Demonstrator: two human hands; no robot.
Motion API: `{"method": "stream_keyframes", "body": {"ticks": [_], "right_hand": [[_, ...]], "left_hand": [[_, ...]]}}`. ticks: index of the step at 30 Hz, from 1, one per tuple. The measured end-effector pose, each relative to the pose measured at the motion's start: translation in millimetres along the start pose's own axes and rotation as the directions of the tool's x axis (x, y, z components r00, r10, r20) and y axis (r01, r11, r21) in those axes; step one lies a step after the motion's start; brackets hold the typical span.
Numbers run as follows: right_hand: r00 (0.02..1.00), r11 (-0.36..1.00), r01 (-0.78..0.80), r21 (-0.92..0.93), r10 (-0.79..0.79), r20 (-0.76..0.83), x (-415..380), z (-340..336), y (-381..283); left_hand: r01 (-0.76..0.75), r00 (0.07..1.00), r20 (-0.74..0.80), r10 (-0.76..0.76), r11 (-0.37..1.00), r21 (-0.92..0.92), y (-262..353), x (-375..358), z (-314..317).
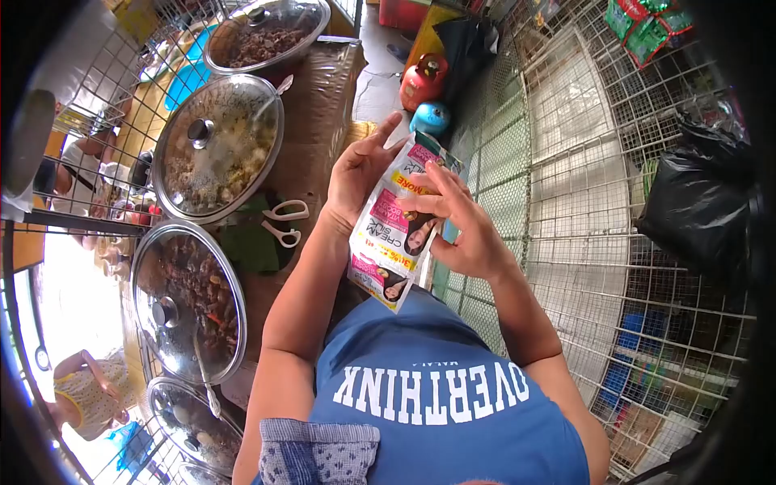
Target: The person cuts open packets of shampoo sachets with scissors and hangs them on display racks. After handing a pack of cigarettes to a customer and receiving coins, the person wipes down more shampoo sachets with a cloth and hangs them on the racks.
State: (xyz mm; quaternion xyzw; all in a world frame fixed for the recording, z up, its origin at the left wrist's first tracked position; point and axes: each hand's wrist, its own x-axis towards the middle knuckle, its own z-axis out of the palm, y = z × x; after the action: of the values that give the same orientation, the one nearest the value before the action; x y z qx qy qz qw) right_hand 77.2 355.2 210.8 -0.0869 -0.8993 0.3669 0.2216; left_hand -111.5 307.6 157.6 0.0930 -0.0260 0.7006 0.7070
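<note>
The strip of sachets [392,218] lies between the left grip [358,174] and the right grip [462,230], slanting from the fingertips down toward the blue shirt [453,323]. Its printed faces show "CREAM SILK", a "VITAMIN BOOST" line on pink, and "30%" with "MORE" in red on yellow, beside pictures of a person with dark hair; the finer print is too small to read. The left grip is along the strip's left edge, index finger stretched out past its top end; whether it is clamped on the strip cannot be told. The right grip reaches over from the other side, its fingers apart across the upper front; how tightly it closes cannot be told either. White letters on the shirt, upside down in this view, spell "OVERTHINK", with a smaller line beyond them that is hard to make out. Just left of the left grip, white-handled scissors [284,212] lie on the bench [311,105], by something dark green [246,242]. Farther left, a row of glass-lidded pans of food [218,149] runs along the bench. Beyond the fingertips are a red gas cylinder [423,81] and a blue rounded object [430,118]. To the right of the right grip, well apart, a black plastic bag [699,202] hangs by the wire mesh [566,170].
</note>
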Motion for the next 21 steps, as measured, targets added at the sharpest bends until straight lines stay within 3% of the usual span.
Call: {"method": "stream_keyframes", "body": {"ticks": [7, 9, 16, 19, 20, 21], "right_hand": [[1.000, 0.999, -0.015, 0.045, 0.015, 0.000, 3, 2, 4], [0.997, 0.994, -0.011, 0.113, 0.019, -0.070, 3, 5, 8], [0.991, 0.999, 0.014, 0.049, -0.008, -0.132, 2, -1, 20], [0.950, 0.995, 0.004, 0.101, 0.028, -0.310, -4, 2, 45], [0.840, 0.850, -0.154, 0.504, 0.381, -0.386, -7, 7, 61], [0.650, 0.526, -0.201, 0.826, 0.703, -0.289, -13, 13, 80]], "left_hand": [[-0.026, 0.999, 0.018, 0.026, 1.000, 0.009, 3, 2, -5], [-0.042, 0.999, 0.021, 0.042, 0.999, 0.018, 4, 2, -5], [-0.109, 0.993, -0.023, 0.112, 0.989, 0.100, 3, 2, -11], [-0.161, 0.983, -0.061, 0.173, 0.973, 0.165, 1, 4, -27], [-0.183, 0.977, -0.072, 0.201, 0.962, 0.204, -1, 5, -32], [-0.201, 0.970, -0.085, 0.227, 0.948, 0.245, -4, 6, -36]]}}
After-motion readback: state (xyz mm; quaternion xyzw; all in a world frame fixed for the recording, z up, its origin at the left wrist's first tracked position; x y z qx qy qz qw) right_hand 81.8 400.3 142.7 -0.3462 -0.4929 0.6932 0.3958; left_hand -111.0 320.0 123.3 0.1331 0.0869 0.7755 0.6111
